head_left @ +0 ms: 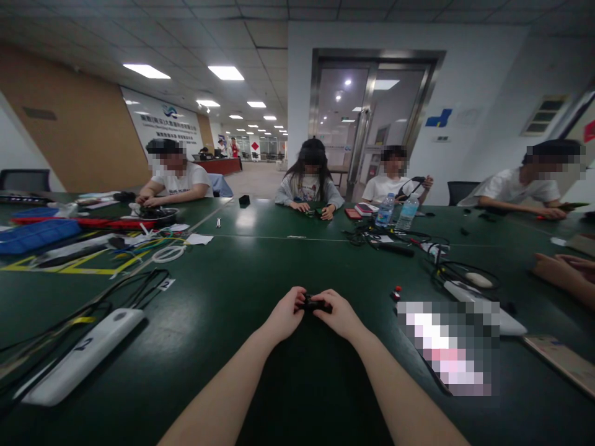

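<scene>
holding: you have your left hand (289, 314) and right hand (341, 314) together on a small black part (317, 304), at the centre of the frame; your fingers hide much of its shape.
grip: both hands are closed around the part, one at each end.
slip: it looks slight, so a fingertip losing purchase could let it drop, and black on dark green would be hard to find.
strain: uneven twisting or pressing from the two ends might bend it or spring something loose.
right elbow room: a wide swing of your right arm could knock the lit phone (446, 353) at lower right, or the little red-and-black piece (396, 293) just beyond it.
tabletop: dark green (223, 322) with a soft sheen; a white power strip (83, 359) lies lower left, tangled cables (395, 235) and two water bottles (408, 212) right of centre.
room: co-workers sit along the far side, a glass door (341, 118) at upper centre-right, a lettered wall sign (162, 124) at upper left, bright ceiling panels (225, 73) above.
</scene>
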A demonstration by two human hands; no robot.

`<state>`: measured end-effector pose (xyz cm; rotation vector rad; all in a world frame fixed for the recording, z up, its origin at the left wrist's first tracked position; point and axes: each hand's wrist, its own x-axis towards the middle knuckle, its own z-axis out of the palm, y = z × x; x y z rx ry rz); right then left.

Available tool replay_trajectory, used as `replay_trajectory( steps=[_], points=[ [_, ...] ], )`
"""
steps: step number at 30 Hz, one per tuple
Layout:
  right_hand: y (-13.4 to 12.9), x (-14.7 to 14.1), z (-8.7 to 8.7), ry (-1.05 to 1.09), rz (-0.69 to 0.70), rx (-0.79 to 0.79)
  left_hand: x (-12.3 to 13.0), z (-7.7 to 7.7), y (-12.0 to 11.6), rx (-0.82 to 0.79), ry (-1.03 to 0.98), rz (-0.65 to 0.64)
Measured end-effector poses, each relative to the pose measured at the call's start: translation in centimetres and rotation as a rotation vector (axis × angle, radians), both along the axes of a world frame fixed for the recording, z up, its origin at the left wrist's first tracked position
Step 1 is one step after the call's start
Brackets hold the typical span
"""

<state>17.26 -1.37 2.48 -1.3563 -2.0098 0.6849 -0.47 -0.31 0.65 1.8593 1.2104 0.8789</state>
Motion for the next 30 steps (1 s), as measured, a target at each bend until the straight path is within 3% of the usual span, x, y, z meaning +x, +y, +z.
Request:
replay_trajectory(
  steps=[9,14,17,20,23,30],
  points=[
    [0.1,-0.6,-0.1,-0.054,-0.034,0.030,-0.1,-0.5,0.6,-0.027,-0.040,-0.013],
    [0.3,-0.7,-0.4,0.040,-0.038,0.009,-0.3,-0.6,0.8,-0.029,-0.081,-0.056],
    [0.9,-0.3,-0.9,0.283,-0.120,-0.042,-0.4,-0.1,0.6,-0.065,-0.075,-0.052],
    [1.8,1.1,-1.4,0.741,-0.340,-0.147,-0.4,0.5,0.4,-0.102,-0.061,-0.045],
    [2.6,3.1,-1.6,1.153,-0.466,-0.221,-0.4,1.0,0.2,-0.120,-0.046,-0.039],
    [3.5,5.6,-2.1,1.260,-0.532,-0.184,-0.5,1.2,0.0,-0.100,-0.012,-0.012]
  ],
)
